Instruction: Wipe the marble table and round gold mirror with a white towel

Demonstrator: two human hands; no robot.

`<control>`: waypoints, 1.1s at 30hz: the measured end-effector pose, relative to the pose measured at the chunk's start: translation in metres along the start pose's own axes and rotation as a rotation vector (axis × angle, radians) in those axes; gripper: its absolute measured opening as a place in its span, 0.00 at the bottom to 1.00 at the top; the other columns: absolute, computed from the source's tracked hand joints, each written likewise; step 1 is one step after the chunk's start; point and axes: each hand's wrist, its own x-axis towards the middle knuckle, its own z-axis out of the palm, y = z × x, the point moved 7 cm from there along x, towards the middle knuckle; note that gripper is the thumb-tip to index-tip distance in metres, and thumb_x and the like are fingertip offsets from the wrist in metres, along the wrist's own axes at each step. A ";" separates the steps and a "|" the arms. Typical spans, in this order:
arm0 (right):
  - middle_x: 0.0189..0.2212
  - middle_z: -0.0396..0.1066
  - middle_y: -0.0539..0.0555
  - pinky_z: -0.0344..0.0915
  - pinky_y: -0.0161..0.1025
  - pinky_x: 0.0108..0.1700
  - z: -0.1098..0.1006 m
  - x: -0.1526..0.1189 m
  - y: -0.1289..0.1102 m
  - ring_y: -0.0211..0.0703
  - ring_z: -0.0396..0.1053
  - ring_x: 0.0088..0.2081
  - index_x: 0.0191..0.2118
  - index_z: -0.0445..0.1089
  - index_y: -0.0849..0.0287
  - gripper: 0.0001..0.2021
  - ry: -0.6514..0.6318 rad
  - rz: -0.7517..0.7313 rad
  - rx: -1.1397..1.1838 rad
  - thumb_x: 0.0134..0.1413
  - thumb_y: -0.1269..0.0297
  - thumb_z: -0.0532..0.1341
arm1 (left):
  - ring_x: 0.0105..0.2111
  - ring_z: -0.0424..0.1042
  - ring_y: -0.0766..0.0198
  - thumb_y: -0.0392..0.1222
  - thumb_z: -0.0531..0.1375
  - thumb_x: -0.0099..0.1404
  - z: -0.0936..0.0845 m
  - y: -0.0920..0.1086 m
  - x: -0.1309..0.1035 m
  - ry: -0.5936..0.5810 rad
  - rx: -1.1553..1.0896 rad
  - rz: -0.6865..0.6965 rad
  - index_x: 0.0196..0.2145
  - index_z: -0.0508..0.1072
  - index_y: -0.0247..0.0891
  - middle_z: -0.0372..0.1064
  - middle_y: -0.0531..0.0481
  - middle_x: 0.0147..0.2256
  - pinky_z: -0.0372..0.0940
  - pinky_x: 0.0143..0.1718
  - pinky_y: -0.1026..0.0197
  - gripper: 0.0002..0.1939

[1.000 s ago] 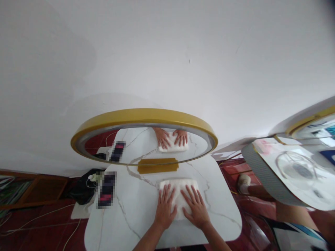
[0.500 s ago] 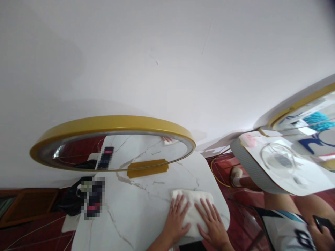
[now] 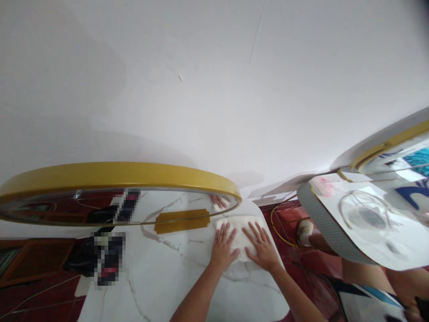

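Note:
A folded white cloth [image 3: 240,226] lies on the white marble-patterned table [image 3: 167,281], near its far right corner. My left hand [image 3: 224,246] rests flat on the left part of the cloth, fingers spread. On the right part lies my right hand [image 3: 262,246], palm down with its fingers apart. A gold-rimmed mirror [image 3: 127,174] stands at the back of the table and reflects fingers on the cloth. The mirror's gold base plate [image 3: 182,220] is left of the cloth.
Blurred-out dark items [image 3: 112,259] and a black bag [image 3: 82,257] are at the left. On the right stand a second white table [image 3: 398,228] holding a clear round object, another gold-rimmed mirror [image 3: 395,143], and a seated person's legs [image 3: 365,273].
Both hands and the cloth have moved away from me across the table, closer to the wall. The view has shifted slightly, so the mirror appears further left.

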 end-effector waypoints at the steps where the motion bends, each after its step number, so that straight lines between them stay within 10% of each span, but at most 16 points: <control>1: 0.66 0.34 0.50 0.42 0.55 0.62 0.000 0.009 0.004 0.57 0.37 0.65 0.64 0.42 0.47 0.33 0.004 0.000 -0.003 0.54 0.54 0.53 | 0.64 0.37 0.49 0.59 0.51 0.63 0.000 -0.003 0.010 0.005 0.011 -0.010 0.64 0.40 0.49 0.30 0.52 0.66 0.46 0.60 0.44 0.37; 13: 0.66 0.31 0.49 0.41 0.55 0.62 -0.004 0.039 0.022 0.56 0.33 0.65 0.65 0.41 0.48 0.35 -0.019 -0.002 -0.006 0.52 0.56 0.55 | 0.64 0.40 0.47 0.63 0.53 0.60 0.004 -0.012 0.046 0.032 0.044 -0.060 0.64 0.42 0.50 0.34 0.47 0.66 0.47 0.59 0.41 0.40; 26: 0.66 0.34 0.49 0.41 0.57 0.62 -0.004 -0.075 -0.007 0.57 0.36 0.65 0.64 0.42 0.47 0.33 -0.035 0.086 -0.005 0.54 0.52 0.53 | 0.65 0.33 0.50 0.60 0.52 0.62 0.009 0.042 -0.041 -0.052 -0.148 0.070 0.64 0.39 0.51 0.26 0.52 0.66 0.41 0.62 0.42 0.39; 33: 0.66 0.35 0.50 0.44 0.58 0.61 0.003 -0.114 -0.048 0.59 0.38 0.64 0.64 0.43 0.47 0.33 -0.008 0.148 -0.020 0.53 0.52 0.53 | 0.65 0.34 0.52 0.59 0.53 0.62 0.005 0.038 -0.085 -0.126 -0.225 0.135 0.64 0.38 0.54 0.26 0.56 0.66 0.40 0.62 0.44 0.38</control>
